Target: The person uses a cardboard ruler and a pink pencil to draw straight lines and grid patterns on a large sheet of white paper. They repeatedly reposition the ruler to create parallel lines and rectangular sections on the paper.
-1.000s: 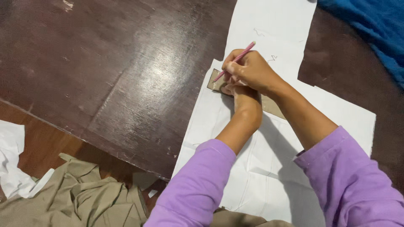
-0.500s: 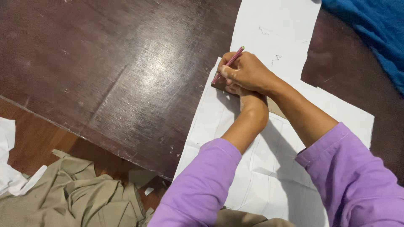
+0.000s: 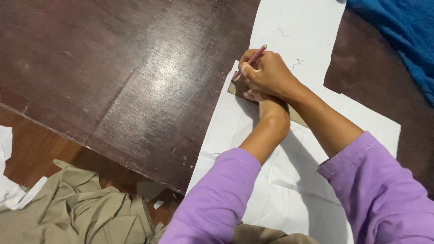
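A pink pencil (image 3: 249, 61) slants in the right hand (image 3: 270, 72), its tip down at the edge of a brown cardboard strip (image 3: 296, 116) that lies flat on a large white sheet of paper (image 3: 298, 27). The right hand's fingers are pinched round the pencil low on its shaft, a grip that seems meant to keep the tip steady against the card's edge. The left hand (image 3: 262, 97) lies under the right wrist, pressing down on the strip, likely so that the card does not slide while the line is drawn along it; whether its fingers are spread or curled cannot be told, since the right hand covers most of them. Both arms wear purple sleeves pushed up the forearm.

The white sheet lies across the right part of a dark, glossy wooden worktop (image 3: 117, 81), scuffed and chipped near its front edge. Short pencil squiggles mark the paper above the hands. A blue cloth (image 3: 402, 31) lies at the far right corner. Below the worktop's edge, on a reddish wooden floor (image 3: 40, 147), lie crumpled khaki fabric (image 3: 77, 208) and white paper scraps (image 3: 9, 185).
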